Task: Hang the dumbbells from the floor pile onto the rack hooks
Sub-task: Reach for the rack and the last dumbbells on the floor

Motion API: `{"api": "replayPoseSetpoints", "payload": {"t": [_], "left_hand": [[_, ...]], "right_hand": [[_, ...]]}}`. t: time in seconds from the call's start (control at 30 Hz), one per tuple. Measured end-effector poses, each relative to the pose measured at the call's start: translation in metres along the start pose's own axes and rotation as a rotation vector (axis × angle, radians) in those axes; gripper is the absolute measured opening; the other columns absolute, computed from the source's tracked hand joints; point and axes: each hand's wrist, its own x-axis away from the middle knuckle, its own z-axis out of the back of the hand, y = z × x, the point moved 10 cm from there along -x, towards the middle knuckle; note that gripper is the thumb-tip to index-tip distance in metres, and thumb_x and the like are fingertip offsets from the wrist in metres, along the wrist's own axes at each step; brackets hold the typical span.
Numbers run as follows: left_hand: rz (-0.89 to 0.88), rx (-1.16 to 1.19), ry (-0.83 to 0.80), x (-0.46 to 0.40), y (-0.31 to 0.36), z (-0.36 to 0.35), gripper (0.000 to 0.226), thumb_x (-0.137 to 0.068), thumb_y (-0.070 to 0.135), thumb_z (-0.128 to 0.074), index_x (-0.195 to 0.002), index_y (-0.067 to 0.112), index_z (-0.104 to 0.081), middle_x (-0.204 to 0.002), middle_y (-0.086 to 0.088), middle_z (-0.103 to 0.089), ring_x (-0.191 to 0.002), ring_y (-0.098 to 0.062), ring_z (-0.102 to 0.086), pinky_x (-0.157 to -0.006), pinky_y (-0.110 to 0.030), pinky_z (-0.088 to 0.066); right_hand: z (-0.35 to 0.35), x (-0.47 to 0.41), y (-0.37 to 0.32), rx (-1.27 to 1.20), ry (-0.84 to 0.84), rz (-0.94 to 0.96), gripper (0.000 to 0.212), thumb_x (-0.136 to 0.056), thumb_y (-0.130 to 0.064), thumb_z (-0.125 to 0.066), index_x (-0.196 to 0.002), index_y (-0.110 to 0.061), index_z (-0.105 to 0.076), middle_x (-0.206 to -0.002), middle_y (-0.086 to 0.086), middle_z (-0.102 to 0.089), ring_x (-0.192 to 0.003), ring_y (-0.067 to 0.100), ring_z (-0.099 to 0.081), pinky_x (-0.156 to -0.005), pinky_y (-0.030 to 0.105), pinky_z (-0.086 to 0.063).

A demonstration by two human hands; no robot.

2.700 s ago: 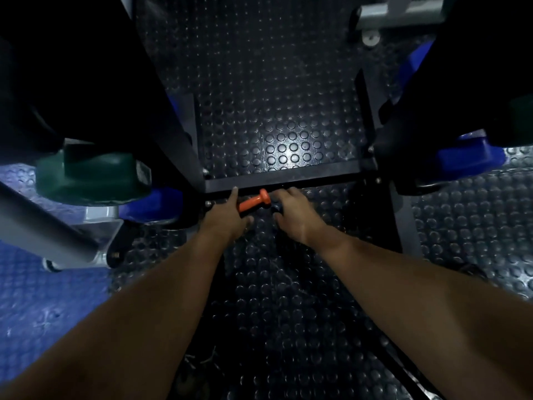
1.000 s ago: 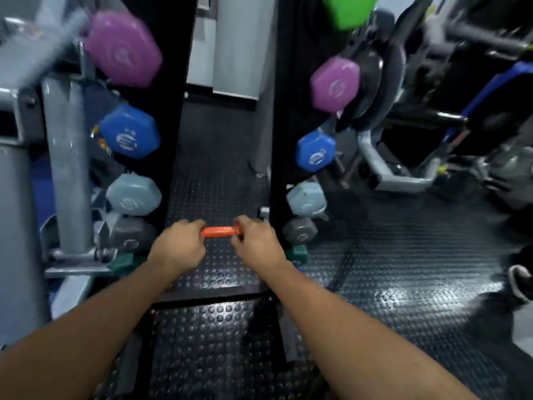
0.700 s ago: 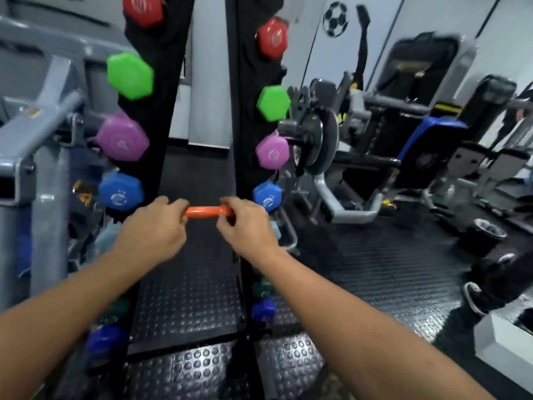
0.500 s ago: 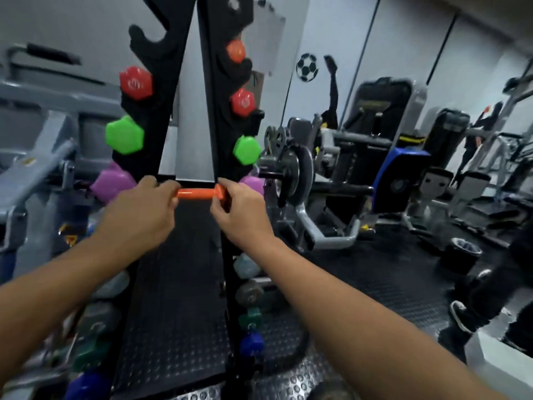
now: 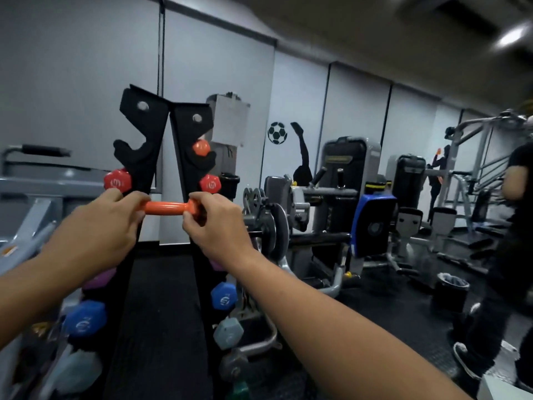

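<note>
An orange dumbbell (image 5: 165, 207), clenched at both ends by the left hand (image 5: 98, 226) and right hand (image 5: 216, 223), has been raised from the floor toward the rack's (image 5: 138, 157) free upper hooks.

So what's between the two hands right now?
In the head view, only the orange dumbbell handle spans from the left hand to the right hand, each closed around an end.
</note>
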Motion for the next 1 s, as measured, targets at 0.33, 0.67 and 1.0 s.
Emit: {"api": "replayPoseSetpoints", "payload": {"t": [0.33,0.67,1.0], "left_hand": [[-0.019,0.056,0.107,-0.017,-0.031,0.023,0.032,-0.097,0.019,-0.064,-0.128,0.023,-0.062,-0.09,0.003,-0.045,-0.071,-0.022,-0.048,-0.059,-0.041,-0.045],[-0.022,0.079,0.099,-0.024,-0.06,0.031,0.03,-0.099,0.027,-0.058,-0.129,0.029,-0.059,-0.084,0.007,-0.045,-0.071,-0.021,-0.052,-0.062,-0.048,-0.052],[0.016,0.135,-0.018,-0.044,-0.1,0.029,0.029,-0.101,0.022,-0.059,-0.124,0.039,-0.063,-0.092,0.002,-0.052,-0.088,-0.024,-0.055,-0.079,-0.041,-0.045]], "right_hand": [[0.005,-0.018,-0.03,-0.063,0.034,0.037,0.034,-0.093,-0.03,-0.072,-0.124,-0.015,-0.07,-0.101,0.001,-0.069,-0.087,0.01,-0.061,-0.086,0.034,-0.057],[-0.014,-0.035,-0.044,-0.138,-0.011,0.073,0.041,-0.093,-0.033,-0.073,-0.13,-0.016,-0.067,-0.114,0.003,-0.066,-0.091,0.015,-0.068,-0.087,0.038,-0.062],[-0.054,-0.049,-0.063,-0.149,-0.136,0.209,0.047,-0.089,-0.013,-0.075,-0.135,-0.016,-0.066,-0.117,0.007,-0.068,-0.098,0.021,-0.069,-0.093,0.041,-0.06]]}}
